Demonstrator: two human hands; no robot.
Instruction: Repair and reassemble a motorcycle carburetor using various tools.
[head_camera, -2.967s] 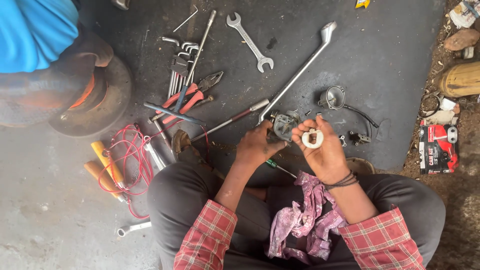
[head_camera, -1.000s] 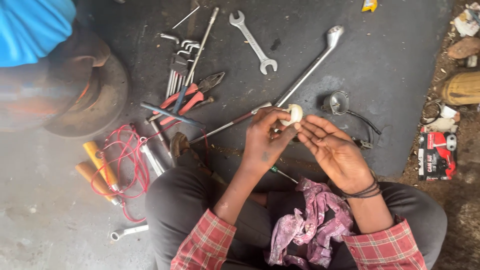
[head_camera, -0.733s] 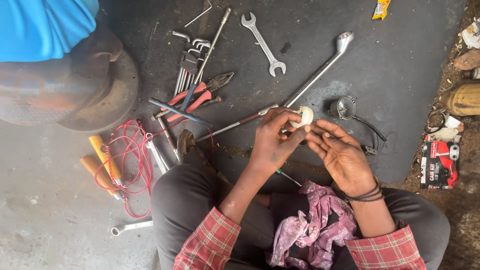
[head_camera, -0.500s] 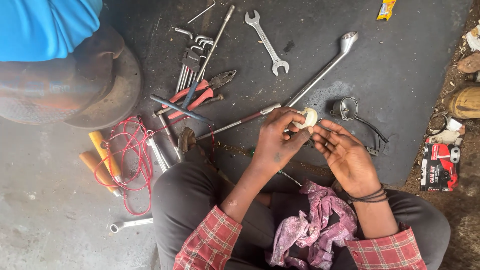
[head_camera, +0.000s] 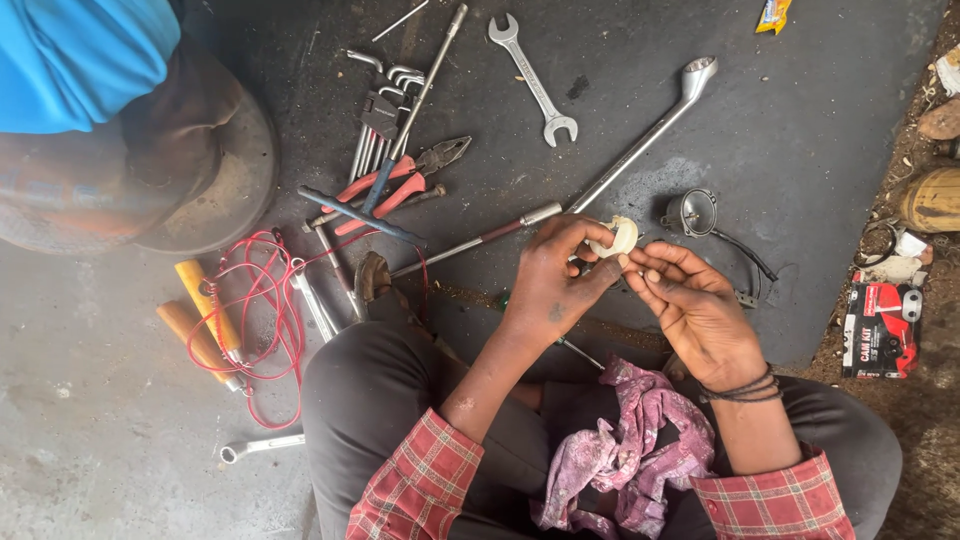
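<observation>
Both hands meet over the dark mat's near edge, left hand (head_camera: 548, 290) pinching the small cream plastic ring (head_camera: 615, 238) at its rim, right hand (head_camera: 695, 305) fingertips closing beside it — light, stiff, likely slippery, best gripped across the edges.

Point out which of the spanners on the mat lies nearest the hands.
The long ring-ended spanner, running diagonally down toward the left hand; the double open-ended spanner lies farther up the mat.
</observation>
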